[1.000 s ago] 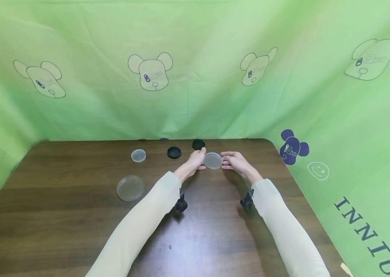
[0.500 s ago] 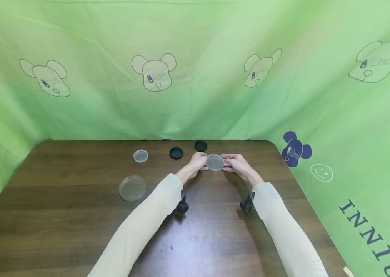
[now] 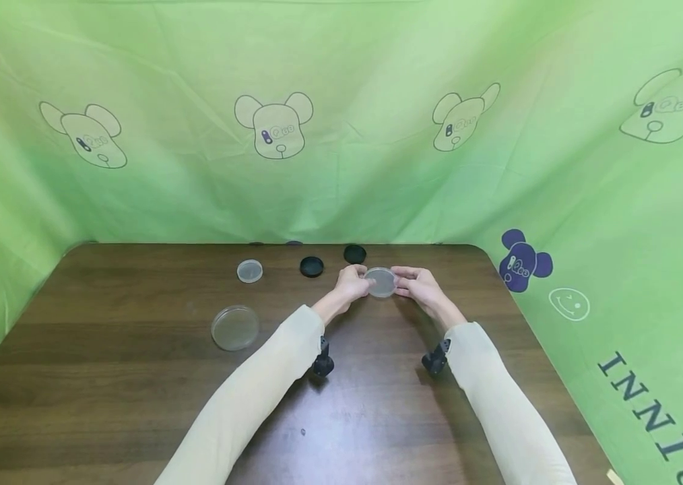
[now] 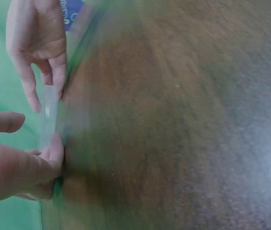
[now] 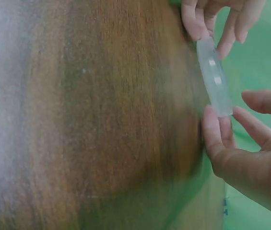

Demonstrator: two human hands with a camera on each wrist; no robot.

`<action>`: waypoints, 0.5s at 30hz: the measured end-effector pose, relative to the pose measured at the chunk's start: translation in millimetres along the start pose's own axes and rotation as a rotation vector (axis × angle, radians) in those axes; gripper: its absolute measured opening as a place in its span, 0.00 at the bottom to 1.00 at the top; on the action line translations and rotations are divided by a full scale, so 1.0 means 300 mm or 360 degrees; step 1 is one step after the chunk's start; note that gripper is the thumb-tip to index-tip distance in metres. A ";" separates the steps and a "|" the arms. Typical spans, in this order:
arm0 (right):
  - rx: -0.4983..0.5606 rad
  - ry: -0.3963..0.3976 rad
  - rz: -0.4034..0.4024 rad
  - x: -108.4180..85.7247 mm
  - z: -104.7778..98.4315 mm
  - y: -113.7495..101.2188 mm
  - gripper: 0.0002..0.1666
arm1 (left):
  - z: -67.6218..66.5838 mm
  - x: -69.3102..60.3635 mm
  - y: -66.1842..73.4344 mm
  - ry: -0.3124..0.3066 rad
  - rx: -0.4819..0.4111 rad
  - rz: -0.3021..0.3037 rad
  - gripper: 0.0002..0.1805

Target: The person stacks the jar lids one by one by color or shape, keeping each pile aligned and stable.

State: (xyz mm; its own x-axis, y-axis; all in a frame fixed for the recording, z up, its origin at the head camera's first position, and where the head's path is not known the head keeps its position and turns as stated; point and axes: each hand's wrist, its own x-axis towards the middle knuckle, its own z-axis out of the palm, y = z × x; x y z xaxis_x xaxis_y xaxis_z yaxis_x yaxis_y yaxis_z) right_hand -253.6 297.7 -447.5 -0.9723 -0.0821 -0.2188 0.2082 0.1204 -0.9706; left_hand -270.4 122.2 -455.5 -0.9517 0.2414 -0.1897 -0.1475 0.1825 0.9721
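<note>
A clear round Petri dish (image 3: 382, 283) is held between both hands near the far side of the table. At its left edge, my left hand (image 3: 350, 285) pinches the rim, with a fingertip over the dish. My right hand (image 3: 423, 288) grips the opposite edge between fingertips and thumb. In the left wrist view the dish (image 4: 50, 112) appears edge-on, the left hand (image 4: 17, 165) at one end. The right wrist view also shows the dish (image 5: 214, 76) from the side, with the right hand (image 5: 250, 148) at its lower end.
A large clear dish (image 3: 235, 328) and a smaller one (image 3: 250, 271) lie to the left on the brown wooden table (image 3: 105, 377). Two round black dishes or lids, one nearer (image 3: 312, 267) and one farther (image 3: 355, 254), sit behind the left hand. Green curtain (image 3: 196, 195) encloses the table.
The left thumb, raised beside the dish a second ago, has come down, and left fingers now overlap the dish's edge. The right hand keeps its hold; the whole view has shifted slightly.
</note>
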 end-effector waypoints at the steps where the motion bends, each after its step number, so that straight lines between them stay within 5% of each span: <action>1: -0.0017 -0.0001 -0.0014 -0.001 0.001 0.000 0.28 | 0.001 -0.001 -0.002 0.0012 0.0062 0.0026 0.26; 9: -0.0152 -0.0164 -0.0213 -0.011 -0.014 0.024 0.38 | 0.009 -0.006 -0.010 0.0071 0.0293 0.0089 0.35; 15: -0.0420 -0.0119 -0.0137 -0.008 -0.004 0.017 0.40 | 0.011 -0.011 -0.013 0.0101 0.0352 0.0124 0.37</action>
State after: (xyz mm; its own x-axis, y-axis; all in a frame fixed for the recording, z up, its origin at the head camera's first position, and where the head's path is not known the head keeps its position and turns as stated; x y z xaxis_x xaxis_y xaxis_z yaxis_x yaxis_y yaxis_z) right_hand -250.3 299.7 -451.8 -0.9726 -0.1750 -0.1530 0.0809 0.3622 -0.9286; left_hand -265.7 123.7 -459.1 -0.9739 0.2039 -0.0998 -0.0174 0.3714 0.9283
